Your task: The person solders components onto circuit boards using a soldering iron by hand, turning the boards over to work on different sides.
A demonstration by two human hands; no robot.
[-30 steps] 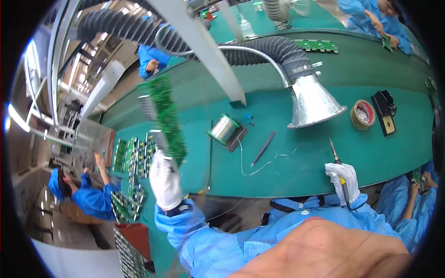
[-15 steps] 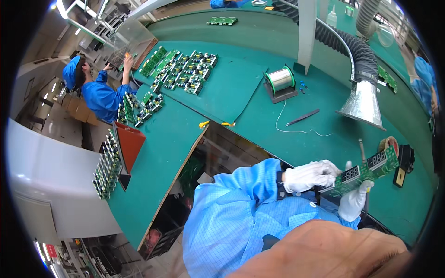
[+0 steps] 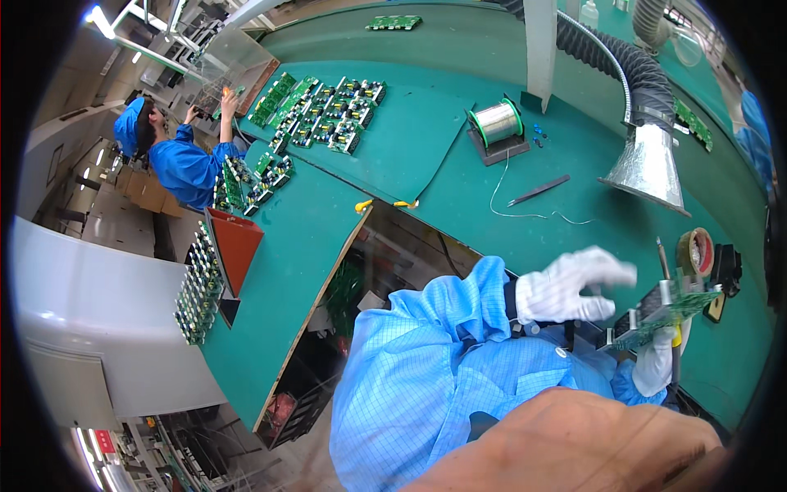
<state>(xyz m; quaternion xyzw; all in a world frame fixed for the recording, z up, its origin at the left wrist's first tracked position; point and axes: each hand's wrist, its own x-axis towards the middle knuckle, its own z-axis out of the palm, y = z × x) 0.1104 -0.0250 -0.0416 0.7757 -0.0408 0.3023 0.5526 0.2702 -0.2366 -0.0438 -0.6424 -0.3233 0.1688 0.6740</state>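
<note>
My left hand (image 3: 570, 289), in a white glove, is raised over the bench edge with thumb and fingers apart and nothing between them. My gloved right hand (image 3: 653, 366) grips a green circuit board (image 3: 668, 312) from below. Tilted nearly edge-on and blurred, the board shows dark display blocks along one side. A soldering iron (image 3: 677, 354) with a yellow and black handle is also in the right hand, its metal tip rising behind the board. Exactly how the fingers share board and iron is hidden.
A solder wire spool (image 3: 498, 125) on a stand trails wire near tweezers (image 3: 539, 189). A fume extraction hood (image 3: 648, 172) hangs at the right, above a tape roll (image 3: 695, 252). Populated boards (image 3: 328, 115) lie at the far left, near a person in blue (image 3: 184, 164).
My left hand has let go of the board and moved up, fingers spreading. My right hand has shifted right, tilting the board from display-side view to nearly edge-on.
</note>
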